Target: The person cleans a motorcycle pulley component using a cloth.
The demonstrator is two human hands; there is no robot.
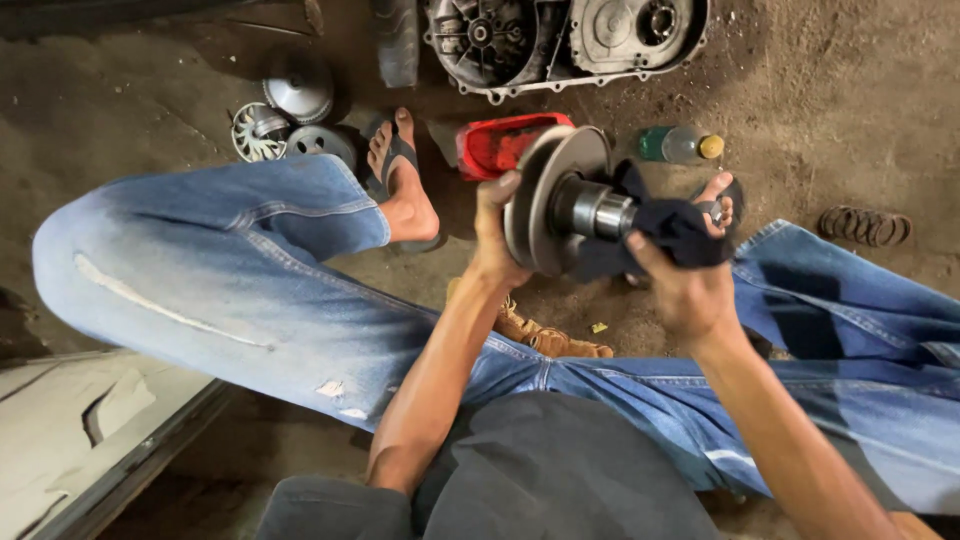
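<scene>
The left hand [492, 232] gripped the pulley disc [555, 195]. The right hand [690, 290] clasped a dark rag [670, 232] round its shaft [600, 210]. A slack grip could drop the assembly.

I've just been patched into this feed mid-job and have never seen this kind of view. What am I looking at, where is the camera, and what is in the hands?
There is one picture, taken from a camera on the person's head, looking down over their lap and jeans to a dirt floor.

The left hand grips the rim of a round metal pulley disc with a shiny shaft at its centre. The right hand presses a dark cloth around that shaft.

On the floor: a red container just behind the disc, a small green bottle, a coil spring to the right, several round metal parts at upper left, and an open engine casing at the top. The person's sandalled foot rests by the red container.
</scene>
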